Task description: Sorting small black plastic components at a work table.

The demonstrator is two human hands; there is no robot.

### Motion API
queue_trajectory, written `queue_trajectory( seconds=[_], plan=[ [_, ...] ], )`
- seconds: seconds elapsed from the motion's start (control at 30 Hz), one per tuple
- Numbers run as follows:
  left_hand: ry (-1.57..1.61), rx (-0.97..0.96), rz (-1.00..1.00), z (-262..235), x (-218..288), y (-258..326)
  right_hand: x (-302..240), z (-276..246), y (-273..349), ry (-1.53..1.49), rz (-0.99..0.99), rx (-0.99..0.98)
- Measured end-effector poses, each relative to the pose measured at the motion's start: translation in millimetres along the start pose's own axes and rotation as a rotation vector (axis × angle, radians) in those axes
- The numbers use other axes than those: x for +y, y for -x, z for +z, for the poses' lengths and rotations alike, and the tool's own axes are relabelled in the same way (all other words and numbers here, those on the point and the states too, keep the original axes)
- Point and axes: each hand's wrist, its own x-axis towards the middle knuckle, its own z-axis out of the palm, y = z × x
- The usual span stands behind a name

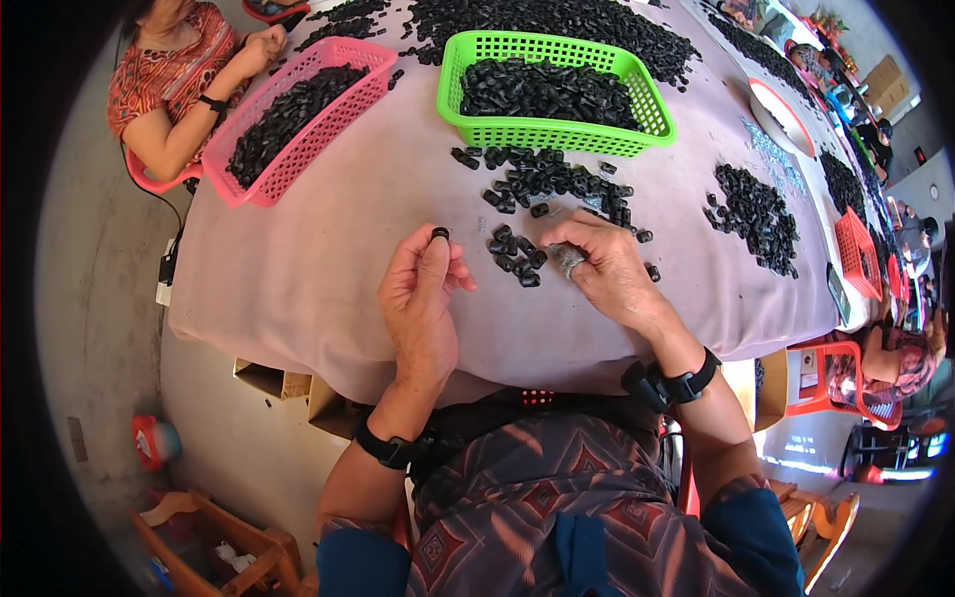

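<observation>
My left hand [420, 289] pinches a small black plastic piece [440, 233] between thumb and forefinger above the cloth. My right hand [609, 261] is curled around a grey, shiny bundle [567, 260], perhaps small metal springs; its fingertips are partly hidden. A small group of loose black pieces [516, 261] lies on the table just left of my right hand. Beyond the fingers spreads a larger scatter of the same black pieces [567, 179]. A tiny pale coil, seemingly a spring [482, 225], lies between my hands.
A green basket [557, 136] of black pieces stands ahead; a pink basket [350, 124] sits left, near a person's hand [267, 42]. On the right are a black pile [756, 221], small silvery parts [776, 157], a bowl [782, 114] and a phone [839, 292].
</observation>
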Motion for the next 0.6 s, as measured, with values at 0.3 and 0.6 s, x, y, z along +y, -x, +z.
queue_trajectory(
  seconds=[0.3, 0.6],
  plan=[
    [-0.014, 0.016, -0.005, 1, -3, 0, -5, 24, -24, 0.31, -0.241, -0.146],
    [-0.018, 0.002, -0.004, 2, -2, 1, -1, 16, -1, 0.281, -0.271, -0.163]
  ],
)
